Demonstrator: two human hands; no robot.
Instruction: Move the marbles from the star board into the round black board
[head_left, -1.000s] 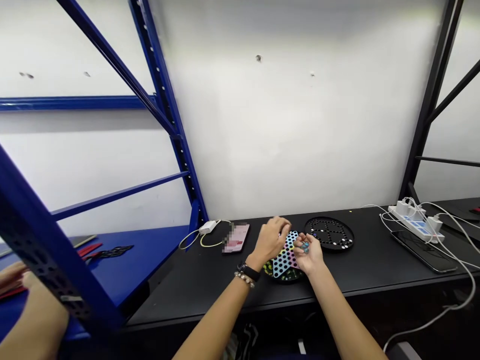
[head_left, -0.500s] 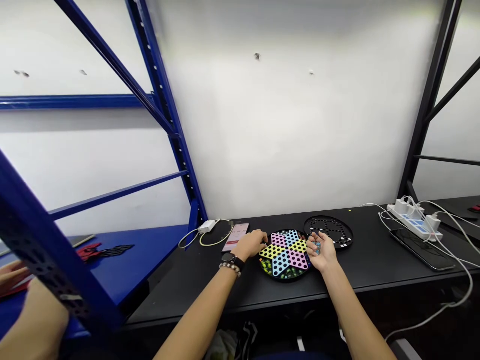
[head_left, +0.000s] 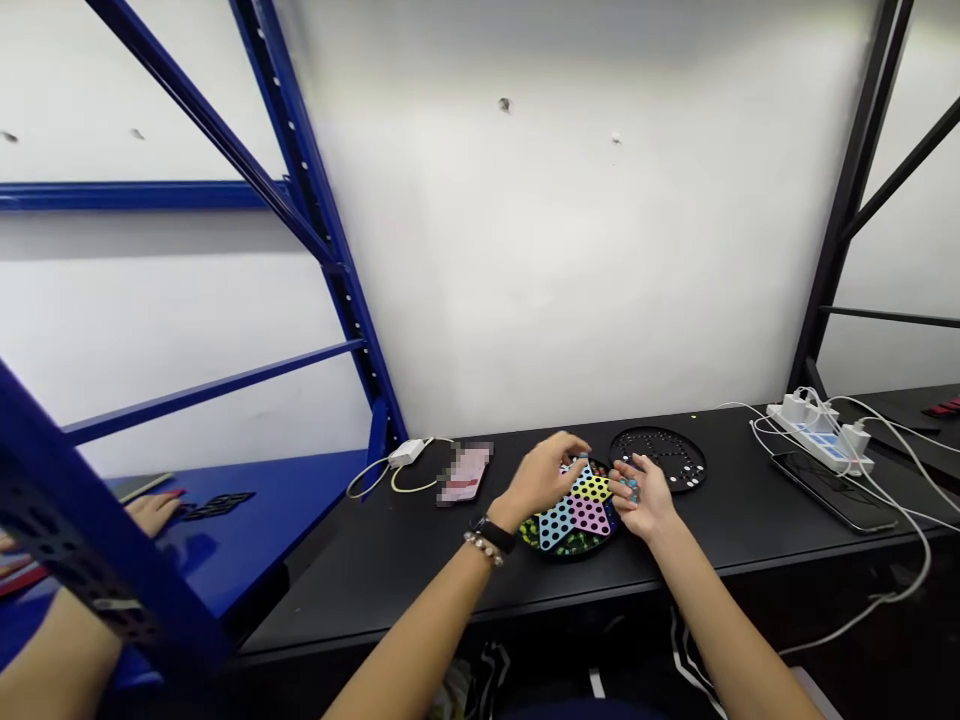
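Left hand: half curled over Chinese checkers board, cannot tell if holding anything
Right hand: half closed, pinching blue marbles, just right of board

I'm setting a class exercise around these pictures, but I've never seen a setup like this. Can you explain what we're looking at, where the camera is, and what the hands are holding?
These pictures come from a camera worn on a person's head, looking forward and down, so the two arms reaching in from the bottom are that person's own. On the black table is a round game board with a coloured star of holes. The left hand, with a watch and a beaded bracelet, is over that board. The right hand pinches small marbles. Beside them lies a black round board. Farther along are a blurred phone, a white charger, a power strip and a second phone. At far left, another person's hand rests on a blue shelf.
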